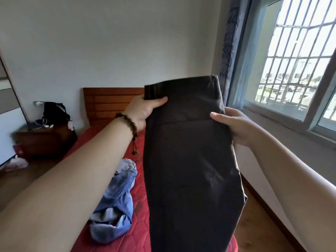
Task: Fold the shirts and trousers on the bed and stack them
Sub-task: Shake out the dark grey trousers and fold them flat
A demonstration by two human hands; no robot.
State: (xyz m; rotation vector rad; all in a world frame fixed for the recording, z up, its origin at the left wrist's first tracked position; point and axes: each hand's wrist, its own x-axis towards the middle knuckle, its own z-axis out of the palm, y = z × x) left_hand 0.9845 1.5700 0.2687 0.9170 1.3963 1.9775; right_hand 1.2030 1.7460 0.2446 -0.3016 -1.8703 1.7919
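Note:
Dark brown trousers (190, 160) hang upright in the air over the bed, waistband at the top, legs dropping out of view below. My left hand (143, 110), with a bead bracelet on the wrist, grips the waistband's left corner. My right hand (234, 124) holds the right edge just under the waistband. Crumpled blue jeans (116, 200) lie on the red mattress (138, 179), below my left forearm. The trousers hide the right part of the bed.
A wooden headboard (109, 102) stands against the white wall. On the left, a dark nightstand (45, 140) carries a black bag (54, 110) and cables. A barred window (298, 66) with a curtain fills the right. Wooden floor (258, 230) runs between bed and wall.

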